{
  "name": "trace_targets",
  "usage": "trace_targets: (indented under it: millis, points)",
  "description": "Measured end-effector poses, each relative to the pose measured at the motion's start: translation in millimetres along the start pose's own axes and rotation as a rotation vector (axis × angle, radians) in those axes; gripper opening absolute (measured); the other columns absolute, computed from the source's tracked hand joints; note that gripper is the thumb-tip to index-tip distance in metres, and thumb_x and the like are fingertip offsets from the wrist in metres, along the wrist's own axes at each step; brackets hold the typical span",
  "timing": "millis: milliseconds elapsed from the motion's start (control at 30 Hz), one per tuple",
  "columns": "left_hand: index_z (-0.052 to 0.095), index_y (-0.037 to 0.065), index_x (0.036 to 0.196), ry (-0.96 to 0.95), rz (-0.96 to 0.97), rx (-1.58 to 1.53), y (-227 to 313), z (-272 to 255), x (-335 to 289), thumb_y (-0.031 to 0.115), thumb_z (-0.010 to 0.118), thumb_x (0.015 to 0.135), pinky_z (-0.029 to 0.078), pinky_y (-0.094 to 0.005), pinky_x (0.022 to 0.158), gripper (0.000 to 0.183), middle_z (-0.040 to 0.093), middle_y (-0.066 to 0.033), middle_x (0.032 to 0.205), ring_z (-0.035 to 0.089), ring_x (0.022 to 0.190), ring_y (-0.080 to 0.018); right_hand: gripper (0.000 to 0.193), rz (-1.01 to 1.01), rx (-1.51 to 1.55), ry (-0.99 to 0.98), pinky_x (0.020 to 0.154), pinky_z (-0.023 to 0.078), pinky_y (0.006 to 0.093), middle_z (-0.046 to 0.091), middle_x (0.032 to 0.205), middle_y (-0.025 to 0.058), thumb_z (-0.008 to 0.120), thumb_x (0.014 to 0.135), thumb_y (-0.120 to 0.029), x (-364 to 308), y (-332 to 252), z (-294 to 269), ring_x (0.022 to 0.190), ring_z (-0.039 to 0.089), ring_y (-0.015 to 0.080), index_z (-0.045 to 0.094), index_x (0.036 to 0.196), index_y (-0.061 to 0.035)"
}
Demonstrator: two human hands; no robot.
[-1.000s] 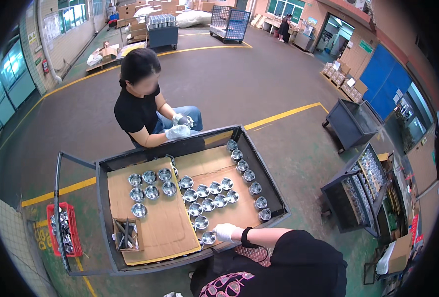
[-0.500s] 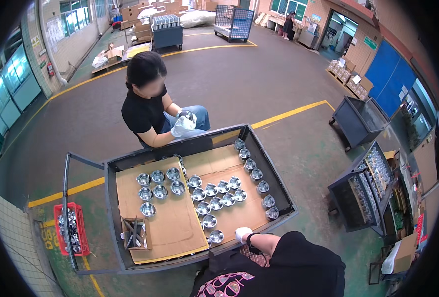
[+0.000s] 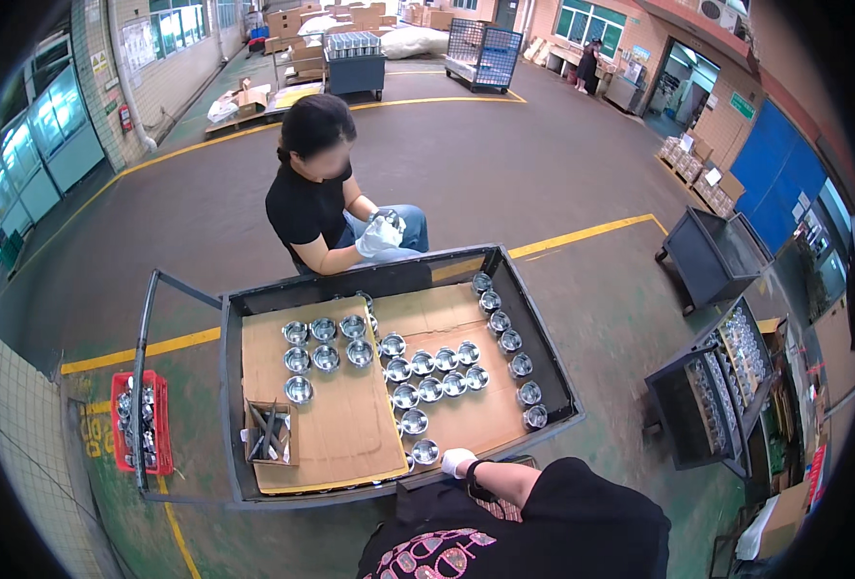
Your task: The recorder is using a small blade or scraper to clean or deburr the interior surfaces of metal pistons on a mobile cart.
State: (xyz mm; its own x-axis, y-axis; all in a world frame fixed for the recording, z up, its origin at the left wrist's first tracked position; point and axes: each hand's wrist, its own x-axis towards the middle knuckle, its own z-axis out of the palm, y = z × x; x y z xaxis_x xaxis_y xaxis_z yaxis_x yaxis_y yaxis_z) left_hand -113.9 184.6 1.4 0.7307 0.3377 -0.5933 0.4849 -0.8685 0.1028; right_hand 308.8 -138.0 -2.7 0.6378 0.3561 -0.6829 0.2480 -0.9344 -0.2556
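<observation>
A large dark metal cart (image 3: pixel 543 338) with raised walls fills the middle of the view, its floor lined with 2 sheets of brown cardboard (image 3: pixel 345 434). On the cardboard stand rows of shiny round metal cups (image 3: pixel 418 365), open side up, running across the cart and up along its right wall. A small open box of dark tools (image 3: pixel 268 431) sits at the near left corner of the cardboard, and a red crate (image 3: pixel 138 422) of more metal parts rests on the floor just outside the cart's left side. A co-worker in a black shirt (image 3: pixel 307 207) crouches at the far wall, gloved hands together around something pale. Only 1 hand of the wearer shows: the white-gloved hand (image 3: pixel 458 461), taken as the right, reaches over the near wall. The nearest cup (image 3: pixel 425 451) lies just to its left and slightly farther in, close beside the glove, with no clear contact visible. Being round, that cup has no long axis to line up with. The fingers look loosely curled, though how far open they are cannot be told, and nothing shows in their hold. The left hand is out of view.
</observation>
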Motion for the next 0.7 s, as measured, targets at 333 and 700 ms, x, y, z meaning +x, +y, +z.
trace_targets:
  millis: [333,700]
  points:
    - [0.068,0.005,0.093,-0.015,0.028,0.057,-6.8,1.4,-2.0,0.023,0.057,0.085,0.049,-0.0455,0.081,0.023,0.066,-0.0181,0.095,0.061,0.093,-0.0353,0.030,0.035,0.031,0.019,0.083,0.052,0.0412,0.069,0.099,0.0159,0.049,0.083,-0.025,-7.7,-3.5,9.3,0.094,0.066,0.0336,0.072,0.095,-0.0099]
    - [0.069,0.006,0.091,-0.045,0.047,0.100,-7.5,8.2,-1.6,0.022,0.055,0.085,0.050,-0.0459,0.078,0.022,0.067,-0.0171,0.092,0.063,0.090,-0.0344,0.030,0.029,0.012,0.042,0.082,0.052,0.0409,0.069,0.099,0.0154,0.049,0.082,-0.026,-6.5,-0.6,12.4,0.093,0.066,0.0332,0.072,0.095,-0.0111]
